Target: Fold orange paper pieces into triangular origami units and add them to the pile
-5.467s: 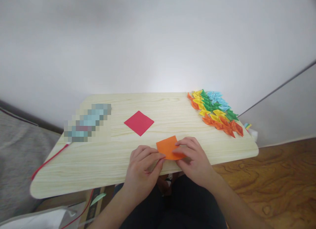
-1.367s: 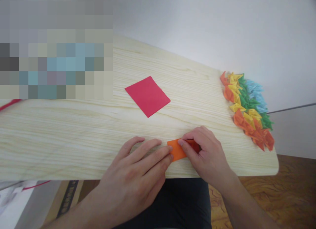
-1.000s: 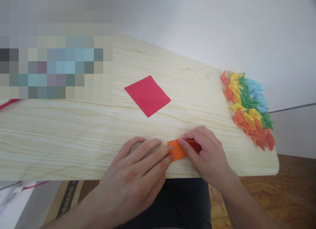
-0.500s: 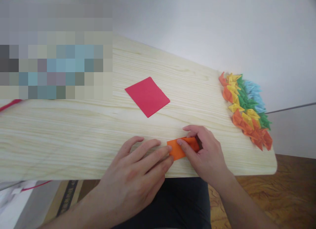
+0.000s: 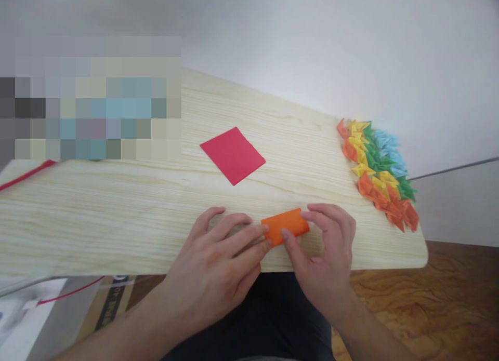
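Observation:
A folded strip of orange origami paper [image 5: 286, 223] lies near the table's front edge, between my hands. My left hand [image 5: 220, 257] holds down its left end with two fingertips, the other fingers loosely curled above the table. At the right part, my right hand [image 5: 327, 246] grips the paper, thumb on the near side and index finger at the far right corner. Beyond them a square stack of red paper [image 5: 233, 156] rests flat, turned like a diamond.
Several folded paper pieces in orange [image 5: 374, 192], yellow [image 5: 362, 169], green [image 5: 376, 153] and blue [image 5: 392, 148] crowd the right end of the table [image 5: 156, 205]. A pixelated patch hides the far left. A red cord [image 5: 27, 175] runs along the left side.
My right thumb and fingers have shifted on the orange paper, whose right part now lies flatter, its raised dark fold no longer showing. My left hand stays at the left end.

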Action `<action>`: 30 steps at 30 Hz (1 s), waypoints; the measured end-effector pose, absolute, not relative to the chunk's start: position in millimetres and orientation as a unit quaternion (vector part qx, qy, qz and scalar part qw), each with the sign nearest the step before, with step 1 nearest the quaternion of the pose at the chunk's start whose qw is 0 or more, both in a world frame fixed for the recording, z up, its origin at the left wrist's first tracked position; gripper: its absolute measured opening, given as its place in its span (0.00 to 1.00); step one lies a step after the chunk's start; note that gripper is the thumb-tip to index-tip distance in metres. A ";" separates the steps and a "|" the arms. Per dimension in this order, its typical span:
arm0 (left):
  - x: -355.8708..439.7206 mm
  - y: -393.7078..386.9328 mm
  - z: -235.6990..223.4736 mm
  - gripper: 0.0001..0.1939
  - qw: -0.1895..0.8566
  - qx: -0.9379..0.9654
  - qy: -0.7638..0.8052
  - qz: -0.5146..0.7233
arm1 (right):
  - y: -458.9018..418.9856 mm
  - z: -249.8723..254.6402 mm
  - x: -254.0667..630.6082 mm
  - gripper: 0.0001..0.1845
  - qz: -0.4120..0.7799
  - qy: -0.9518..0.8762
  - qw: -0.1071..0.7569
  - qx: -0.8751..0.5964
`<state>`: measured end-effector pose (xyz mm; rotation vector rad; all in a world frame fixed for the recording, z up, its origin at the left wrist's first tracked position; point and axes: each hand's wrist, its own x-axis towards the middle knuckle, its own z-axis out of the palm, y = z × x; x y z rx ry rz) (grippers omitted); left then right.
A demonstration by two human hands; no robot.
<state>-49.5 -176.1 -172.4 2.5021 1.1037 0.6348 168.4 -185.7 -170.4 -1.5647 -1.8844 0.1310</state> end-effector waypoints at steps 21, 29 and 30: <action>-47.4 -174.5 -183.9 0.12 0.120 0.883 0.386 0.239 | -233.6 -194.8 158.8 0.26 0.019 -0.766 0.221 -0.604; -45.3 -174.5 -185.2 0.12 0.115 0.876 0.396 0.250 | -241.3 -204.2 170.4 0.32 0.004 -0.760 0.148 -0.633; -45.3 -174.5 -185.4 0.12 0.113 0.876 0.397 0.250 | -242.1 -204.3 171.0 0.33 0.002 -0.760 0.146 -0.633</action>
